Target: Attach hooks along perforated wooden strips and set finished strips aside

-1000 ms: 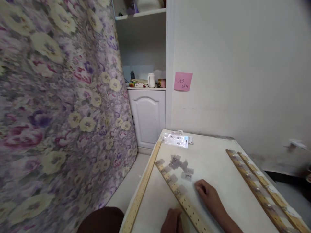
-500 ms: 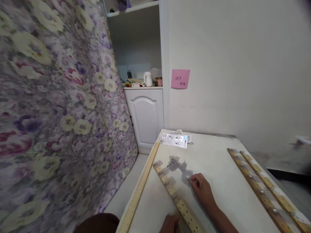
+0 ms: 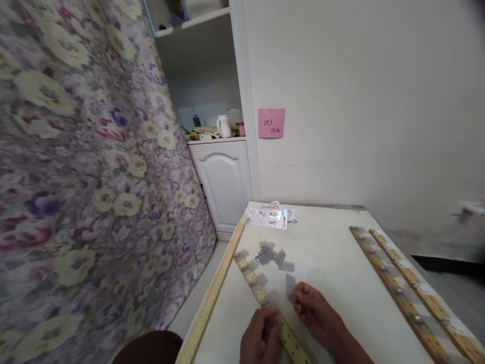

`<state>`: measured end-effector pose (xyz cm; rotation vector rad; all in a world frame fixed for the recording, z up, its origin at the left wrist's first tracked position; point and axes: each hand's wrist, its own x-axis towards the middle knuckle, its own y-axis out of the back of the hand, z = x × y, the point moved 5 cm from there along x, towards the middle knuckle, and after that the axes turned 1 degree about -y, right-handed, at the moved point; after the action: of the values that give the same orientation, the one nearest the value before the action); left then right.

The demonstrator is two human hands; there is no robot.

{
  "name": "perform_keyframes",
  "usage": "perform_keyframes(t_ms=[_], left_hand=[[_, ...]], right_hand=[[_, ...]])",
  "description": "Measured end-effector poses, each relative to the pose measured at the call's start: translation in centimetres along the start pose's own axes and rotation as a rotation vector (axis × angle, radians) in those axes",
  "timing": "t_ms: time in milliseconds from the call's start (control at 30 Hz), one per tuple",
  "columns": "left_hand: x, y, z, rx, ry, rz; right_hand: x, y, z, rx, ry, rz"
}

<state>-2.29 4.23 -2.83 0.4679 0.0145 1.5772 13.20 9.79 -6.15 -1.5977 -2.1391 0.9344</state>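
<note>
My right hand (image 3: 312,311) is closed in a pinch on a small clear plastic piece (image 3: 290,284), which points up and away from the fingertips. My left hand (image 3: 259,334) lies at the left edge of a perforated wooden strip (image 3: 290,339), fingers curled and their tips against it. Whatever those fingers hold, if anything, is hidden. Along the far half of this strip sit several similar clear pieces with small metal fittings. Beyond my right hand lies a loose pile of such plastic pieces (image 3: 267,254), with shiny metal bits among them.
A bare perforated strip (image 3: 212,296) runs along the table's left edge. On the right lie two more strips (image 3: 392,288) fitted with clear pieces. A clear blister pack (image 3: 267,217) rests at the far edge. A floral curtain (image 3: 94,177) hangs at the left.
My right hand has drawn back from the pile with one plastic piece in its fingers. My left hand has moved forward along the strip. The view has shifted slightly.
</note>
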Motion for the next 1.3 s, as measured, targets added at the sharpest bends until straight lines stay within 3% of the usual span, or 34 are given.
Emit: perform_keyframes(t_ms=[167, 400, 600, 800, 1067, 1300], left_hand=[[1.6, -1.5, 0.6, -0.070, 0.146, -0.081], [0.9, -1.5, 0.9, -0.156, 0.253, -0.013], [0.2, -1.7, -0.3, -0.327, 0.318, -0.051], [-0.9, -3.2, -2.4, -0.433, 0.453, -0.090], [-1.9, -4.5, -0.9, -0.760, 0.682, -0.076], [-2.1, -3.8, -0.6, -0.796, 0.732, -0.037]], right_hand=[[-0.2, -0.9, -1.1, -0.461, 0.209, 0.042], [-1.8, -3.0, -2.5, -0.953, 0.476, 0.020], [-2.3, -3.4, -2.7, -1.008, 0.564, -0.004], [-2.9, -4.0, -2.5, -1.021, 0.681, -0.089], [-3.1, -4.4, -2.5, -0.975, 0.668, -0.125], [-1.9, -1.3, -2.6, -0.936, 0.421, 0.155]])
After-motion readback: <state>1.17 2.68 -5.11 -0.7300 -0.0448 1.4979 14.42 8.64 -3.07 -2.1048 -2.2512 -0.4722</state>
